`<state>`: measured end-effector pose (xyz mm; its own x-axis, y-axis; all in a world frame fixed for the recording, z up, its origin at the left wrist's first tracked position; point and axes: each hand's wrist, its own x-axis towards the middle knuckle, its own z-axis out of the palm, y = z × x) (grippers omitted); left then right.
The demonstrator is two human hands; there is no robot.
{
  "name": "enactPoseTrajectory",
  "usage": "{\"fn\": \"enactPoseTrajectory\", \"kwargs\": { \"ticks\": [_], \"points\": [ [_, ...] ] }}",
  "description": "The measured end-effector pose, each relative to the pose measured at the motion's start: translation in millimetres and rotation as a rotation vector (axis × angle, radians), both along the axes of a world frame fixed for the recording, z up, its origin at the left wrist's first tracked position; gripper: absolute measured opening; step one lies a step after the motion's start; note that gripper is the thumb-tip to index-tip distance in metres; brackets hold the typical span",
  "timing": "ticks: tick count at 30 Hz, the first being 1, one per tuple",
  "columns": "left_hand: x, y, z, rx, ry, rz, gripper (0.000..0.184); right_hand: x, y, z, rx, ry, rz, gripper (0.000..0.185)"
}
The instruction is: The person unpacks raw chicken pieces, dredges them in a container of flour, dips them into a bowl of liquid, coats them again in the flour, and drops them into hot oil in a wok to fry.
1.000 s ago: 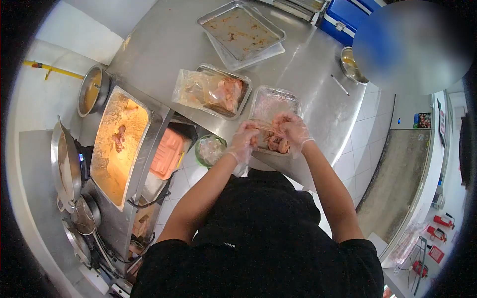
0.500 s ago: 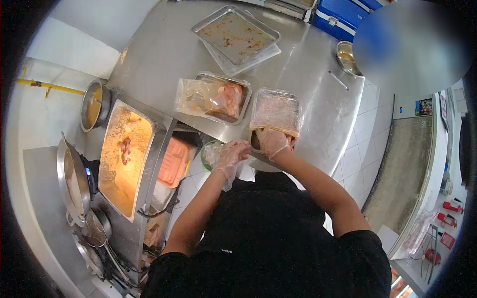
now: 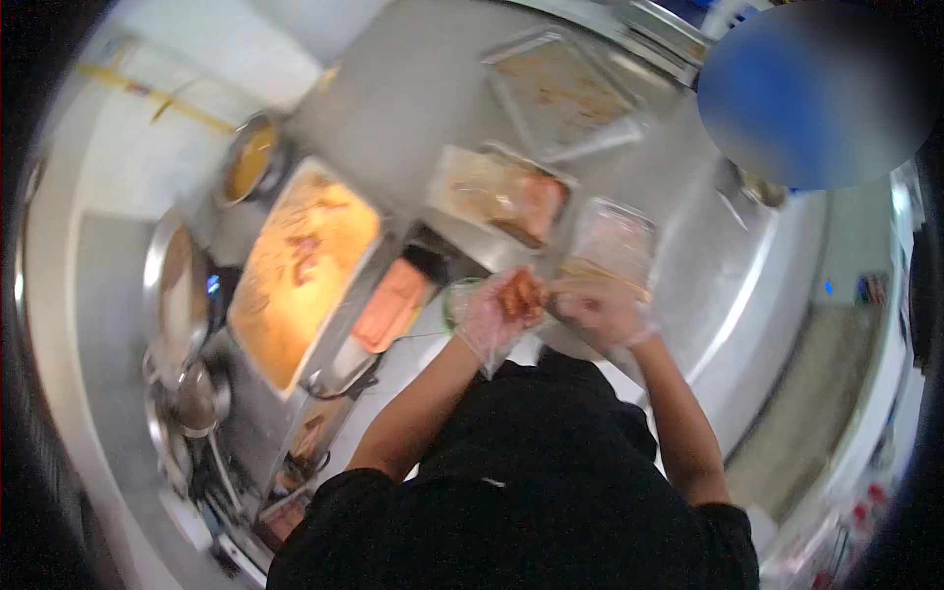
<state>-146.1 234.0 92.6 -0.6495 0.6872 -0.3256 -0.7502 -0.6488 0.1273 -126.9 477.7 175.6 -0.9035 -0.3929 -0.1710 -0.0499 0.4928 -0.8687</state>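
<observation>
Well, the gloved left hand (image 3: 487,317) cups a reddish meat piece (image 3: 521,295), half-closed, just left of the wrapped tray's (image 3: 612,234) near end; the right hand (image 3: 605,307) blurs over that end, its grip and contents unclear. Work seems partway: meat lies in the orange-lit pan (image 3: 270,334) well left of the tray, bagged meat (image 3: 539,202) nearer. The steel counter (image 3: 703,246) stretches right of the tray, its edge close below.

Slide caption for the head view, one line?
Gloved left hand holds reddish-brown meat; blurred right hand beside it, near a film-covered tray.
</observation>
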Motion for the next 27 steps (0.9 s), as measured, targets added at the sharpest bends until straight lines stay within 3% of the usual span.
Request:
{"fn": "enactPoseTrajectory", "kwargs": {
  "ticks": [1, 4, 6, 7, 8, 9, 11, 12, 13, 15, 17, 18, 20, 22, 23, 24, 26, 27],
  "points": [
    [-0.7, -15.1, 32.3, -0.167, -0.055, 0.103, 0.032, 2.7, 7.5, -12.2, -0.058, -0.075, -0.100, 0.033],
    [-27.4, -106.0, 65.0, -0.376, 0.113, 0.336, 0.026, 9.0, 27.3, -38.3, -0.282, -0.277, -0.430, 0.024],
    [-53.6, -181.4, 64.4, -0.739, 0.139, 0.541, 0.022, 11.4, 41.8, -69.3, -0.112, -0.172, -0.486, 0.024],
    [-61.6, -211.8, 83.9, -0.935, 0.048, 0.638, 0.023, 9.5, 41.4, -93.9, -0.139, -0.179, -0.477, 0.024],
    [-79.4, -239.6, 75.8, -1.205, 0.153, 0.781, 0.022, 10.2, 41.0, -121.1, -0.163, -0.187, -0.480, 0.024],
    [-93.0, -307.4, 56.0, -1.885, 0.445, 0.261, 0.019, 17.6, 48.0, -130.7, -0.176, -0.196, -0.505, 0.024],
    [-123.3, -357.5, 40.3, -1.887, 0.340, 0.132, 0.020, 20.4, 30.9, -99.6, 0.032, -0.135, -0.459, 0.020],
    [-138.7, -374.6, 26.2, -1.970, 0.280, 0.042, 0.028, 20.6, 36.3, -117.4, 0.204, -0.007, -0.321, 0.020],
    [-131.7, -325.4, 68.0, -2.002, 0.226, 0.167, 0.031, 19.2, 41.8, -141.1, 0.368, 0.110, -0.172, 0.021],
    [-118.5, -294.1, 93.0, -2.268, 0.474, 0.440, 0.034, 21.8, 29.0, -138.7, 0.554, 0.069, -0.169, 0.033],
    [-116.6, -272.9, 78.3, -2.389, 0.882, 0.559, 0.030, 32.4, 4.5, -130.3, 0.771, 0.197, -0.267, 0.044],
    [-101.9, -226.6, 89.9, -2.318, 0.945, 0.505, 0.026, 36.9, -3.3, -128.5, 0.878, 0.258, -0.306, 0.050],
    [-60.9, -136.5, 74.8, -1.609, 0.946, 0.325, 0.020, 37.4, -5.6, -141.7, 0.854, 0.313, -0.294, 0.058],
    [-41.5, -58.5, 36.1, -1.592, 1.059, -0.331, 0.042, 29.8, -6.5, -137.1, 0.832, 0.254, -0.248, 0.060],
    [-22.7, -21.7, 2.0, -1.567, 0.975, -0.465, 0.051, 22.9, -6.8, -118.4, 0.817, 0.163, -0.207, 0.058],
    [-11.0, 13.8, 6.8, -1.523, 1.040, -0.442, 0.052, 15.6, -6.6, -109.2, 0.798, 0.072, -0.164, 0.056],
    [-2.0, 62.8, -70.4, -1.722, 1.148, -0.426, 0.045, 0.4, -2.4, -119.6, 0.730, -0.044, -0.126, 0.053],
    [-3.5, 72.4, -73.7, -1.679, 1.067, -0.437, 0.041, -8.4, 1.4, -127.6, 0.696, -0.101, -0.107, 0.052]
  ]
}}
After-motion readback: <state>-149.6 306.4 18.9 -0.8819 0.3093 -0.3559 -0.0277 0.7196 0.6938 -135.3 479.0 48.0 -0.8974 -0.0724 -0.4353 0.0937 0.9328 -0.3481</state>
